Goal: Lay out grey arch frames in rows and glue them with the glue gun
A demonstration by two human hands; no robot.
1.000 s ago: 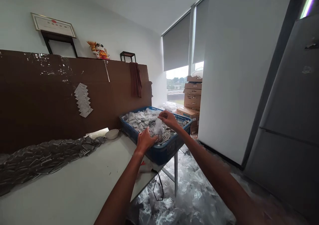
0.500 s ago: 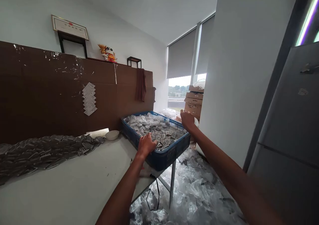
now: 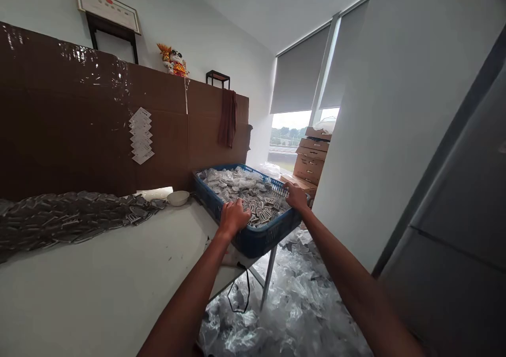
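Observation:
A blue plastic basket (image 3: 253, 243) rests at the corner of a white table (image 3: 118, 278). Inside it lie many small metal pieces (image 3: 263, 211) and clear plastic bags (image 3: 225, 177). My left hand (image 3: 234, 217) is closed over the basket's near left rim. On the right rim, my right hand (image 3: 296, 196) has its fingers curled over the edge. The undersides of both hands are hidden.
A long heap of grey wrapped pieces (image 3: 71, 217) lies along the table's back, beside a white bowl (image 3: 178, 198). Brown cardboard (image 3: 166, 135) stands behind. Plastic bags (image 3: 284, 299) cover the floor at right. Boxes (image 3: 310, 167) are stacked near the window.
My right hand has come down from above onto the basket's right rim and closed on it. My left hand stays on the rim. The view has tilted down a little.

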